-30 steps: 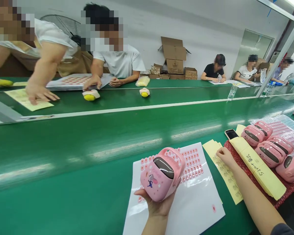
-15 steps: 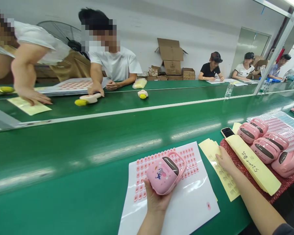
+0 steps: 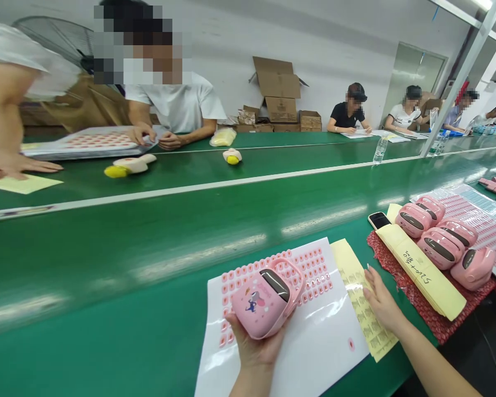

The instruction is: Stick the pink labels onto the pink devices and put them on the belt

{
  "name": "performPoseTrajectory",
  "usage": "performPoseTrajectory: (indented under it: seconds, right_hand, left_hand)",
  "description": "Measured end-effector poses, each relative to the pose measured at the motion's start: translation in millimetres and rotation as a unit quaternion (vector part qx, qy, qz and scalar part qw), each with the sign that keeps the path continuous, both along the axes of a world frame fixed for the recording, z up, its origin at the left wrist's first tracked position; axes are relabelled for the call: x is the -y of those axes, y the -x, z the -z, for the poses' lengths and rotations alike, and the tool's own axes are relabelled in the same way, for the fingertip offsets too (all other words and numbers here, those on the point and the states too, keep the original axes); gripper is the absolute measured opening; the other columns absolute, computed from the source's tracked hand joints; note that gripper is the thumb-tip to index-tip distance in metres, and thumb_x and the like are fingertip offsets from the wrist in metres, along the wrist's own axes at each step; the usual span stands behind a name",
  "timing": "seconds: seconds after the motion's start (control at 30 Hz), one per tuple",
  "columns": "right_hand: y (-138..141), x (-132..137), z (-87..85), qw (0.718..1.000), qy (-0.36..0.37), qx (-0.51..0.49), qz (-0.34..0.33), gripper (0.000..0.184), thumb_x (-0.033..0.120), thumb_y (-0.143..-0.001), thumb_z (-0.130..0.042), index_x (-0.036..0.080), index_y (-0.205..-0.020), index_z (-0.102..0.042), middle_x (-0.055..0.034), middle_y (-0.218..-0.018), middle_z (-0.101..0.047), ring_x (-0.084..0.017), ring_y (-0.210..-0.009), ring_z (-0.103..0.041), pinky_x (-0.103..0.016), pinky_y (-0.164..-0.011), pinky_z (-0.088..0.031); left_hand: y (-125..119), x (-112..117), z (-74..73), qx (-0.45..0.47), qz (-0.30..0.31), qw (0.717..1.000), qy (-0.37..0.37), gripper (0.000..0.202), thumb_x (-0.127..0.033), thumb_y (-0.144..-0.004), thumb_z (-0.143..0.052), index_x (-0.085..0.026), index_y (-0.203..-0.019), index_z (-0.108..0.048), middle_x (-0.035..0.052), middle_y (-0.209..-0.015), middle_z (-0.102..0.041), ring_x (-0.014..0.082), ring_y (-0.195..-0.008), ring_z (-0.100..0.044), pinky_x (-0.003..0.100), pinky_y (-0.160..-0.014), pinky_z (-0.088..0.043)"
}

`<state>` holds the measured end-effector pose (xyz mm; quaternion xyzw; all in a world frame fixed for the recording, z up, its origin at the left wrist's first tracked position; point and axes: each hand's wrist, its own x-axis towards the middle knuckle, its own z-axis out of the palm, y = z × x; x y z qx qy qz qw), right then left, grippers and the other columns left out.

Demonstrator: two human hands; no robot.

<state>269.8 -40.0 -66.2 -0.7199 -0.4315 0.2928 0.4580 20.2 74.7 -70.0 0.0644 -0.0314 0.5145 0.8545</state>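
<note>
My left hand point(image 3: 258, 347) is wrapped around a pink handled gadget point(image 3: 258, 306) with a dark display panel and a cartoon print. It is held tilted over a white sticker sheet point(image 3: 310, 353) with rows of small pink and red stickers. One lone sticker point(image 3: 351, 344) is near that sheet's lower right corner. Yellow label sheets point(image 3: 357, 298) with printed grey labels lie along the white sheet's right side. At their right edge is my right hand point(image 3: 382, 303), fingers stretched out and apart; whether it touches the paper is hard to tell.
Right of me, several pink gadgets point(image 3: 440, 248) and a folded yellow paper stack point(image 3: 421, 273) rest on red bubble wrap point(image 3: 400, 278), beside a phone point(image 3: 379, 220). Across the green table point(image 3: 107, 253), co-workers sit by sheets. A water bottle point(image 3: 380, 150) stands farther right.
The yellow label sheets have slid left against the white sheet, and my right hand's fingers have opened out. A co-worker's hand opposite has left the yellow-tipped object for the stacked sheets.
</note>
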Motion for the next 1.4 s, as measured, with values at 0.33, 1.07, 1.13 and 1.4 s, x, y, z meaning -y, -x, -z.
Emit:
performPoseTrajectory:
  seconds: [0.33,1.07,1.13,1.4]
  right_hand:
    - [24.3,-27.6,6.6,0.983,-0.017,0.184,0.013,0.058,0.016,-0.081,-0.037,0.017,-0.138,-0.027,-0.01,-0.134,-0.044,-0.025,-0.128,-0.035,-0.044,-0.107,-0.029]
    - [7.3,-50.0,-38.6,0.995,0.002,0.077,0.056,0.013,0.029,-0.076,-0.049,0.02,-0.079,-0.058,-0.007,-0.089,-0.058,-0.021,-0.085,-0.059,-0.033,-0.074,-0.049]
    - [5.0,-76.3,-38.6,0.994,0.006,0.095,0.048,0.01,0.024,-0.073,-0.051,0.02,-0.066,-0.056,-0.0048,-0.081,-0.056,-0.018,-0.074,-0.058,-0.031,-0.07,-0.048]
    - [4.4,-107.6,-24.6,0.987,0.029,0.157,0.017,0.021,0.006,-0.064,-0.053,0.019,-0.048,-0.048,-0.0014,-0.069,-0.051,-0.015,-0.064,-0.052,-0.026,-0.064,-0.042]
  left_hand:
    - [1.3,0.5,2.0,0.008,0.007,1.0,0.025,0.062,-0.057,-0.074,-0.055,-0.044,-0.131,-0.034,0.0054,-0.124,-0.058,0.0319,-0.111,-0.054,0.061,-0.097,-0.028]
    - [-3.4,7.6,-11.9,0.042,0.015,0.999,-0.018,0.053,-0.054,-0.081,-0.047,-0.038,-0.131,-0.038,0.0079,-0.126,-0.055,0.0317,-0.115,-0.05,0.06,-0.099,-0.024]
    - [-3.6,9.5,-14.2,0.053,0.011,0.998,-0.028,0.059,-0.055,-0.079,-0.049,-0.038,-0.133,-0.033,0.007,-0.13,-0.052,0.0308,-0.119,-0.046,0.058,-0.102,-0.019]
    - [6.8,5.8,-6.1,0.015,0.02,1.0,-0.015,0.043,-0.05,-0.085,-0.039,-0.035,-0.123,-0.051,0.0088,-0.115,-0.064,0.033,-0.106,-0.057,0.058,-0.093,-0.035]
